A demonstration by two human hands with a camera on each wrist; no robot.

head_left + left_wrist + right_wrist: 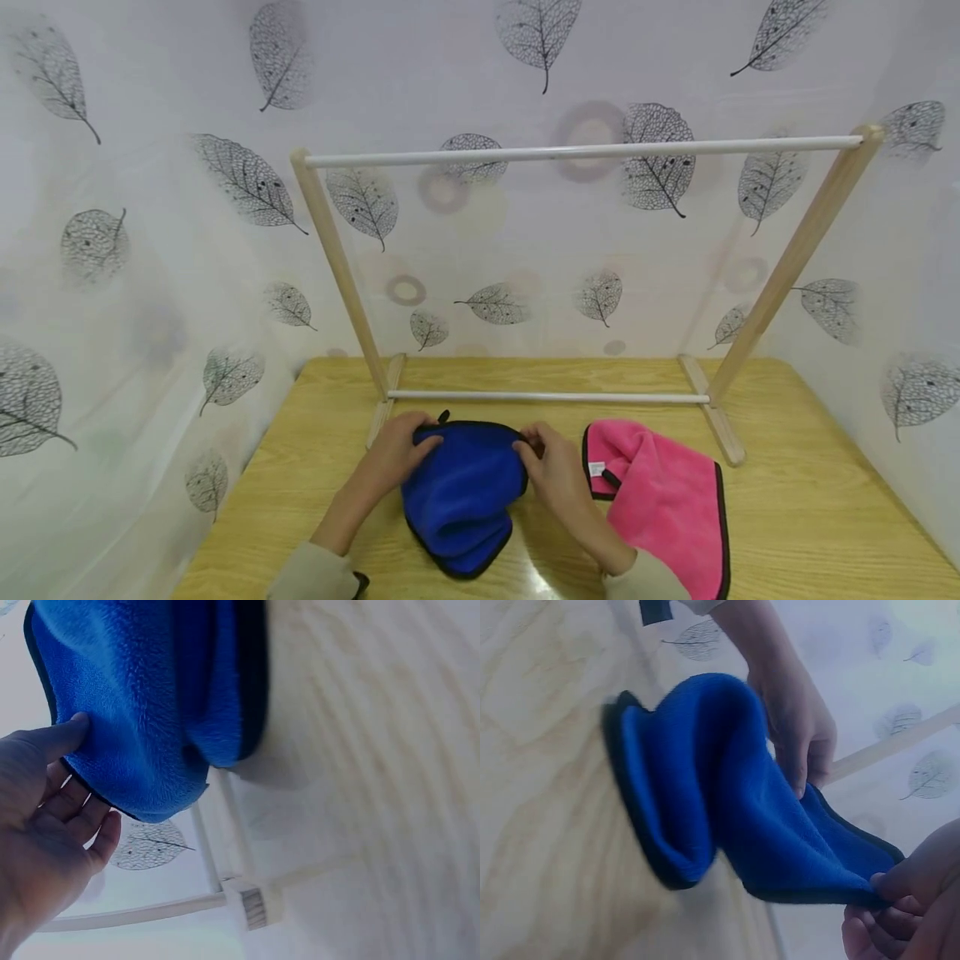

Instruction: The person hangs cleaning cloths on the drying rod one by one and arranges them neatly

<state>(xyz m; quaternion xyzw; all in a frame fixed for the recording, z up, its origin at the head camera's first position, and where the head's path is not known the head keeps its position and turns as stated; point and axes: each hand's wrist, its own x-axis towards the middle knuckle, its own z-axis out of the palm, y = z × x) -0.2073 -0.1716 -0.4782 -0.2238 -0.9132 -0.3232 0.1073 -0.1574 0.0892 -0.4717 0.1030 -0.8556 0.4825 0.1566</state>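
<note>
A: What do the two hands hold?

B: A blue cloth with black edging — a person in pale sleeves has it stretched between both hands at the table, just on the near side of a rack.

A: And the left hand?

B: It grips the cloth's far left corner, thumb on the near face, fingers behind. A small black tab pokes up beside it.

A: The right hand?

B: It pinches the far right corner between thumb and fingers. Between the hands the far edge runs nearly straight; the near part sags into soft folds. Whether its lowest edge touches the wood, I cannot tell from here.

A: What lies to the right?

B: A pink cloth, also edged in black, rests on the table near the right forearm — its far left corner folded over, a white label showing.

A: And beyond?

B: The rack's two wooden posts carry a white top rod, with a lower rod near the tabletop. Leaf-printed sheeting hangs on the left, right and far sides.
</note>
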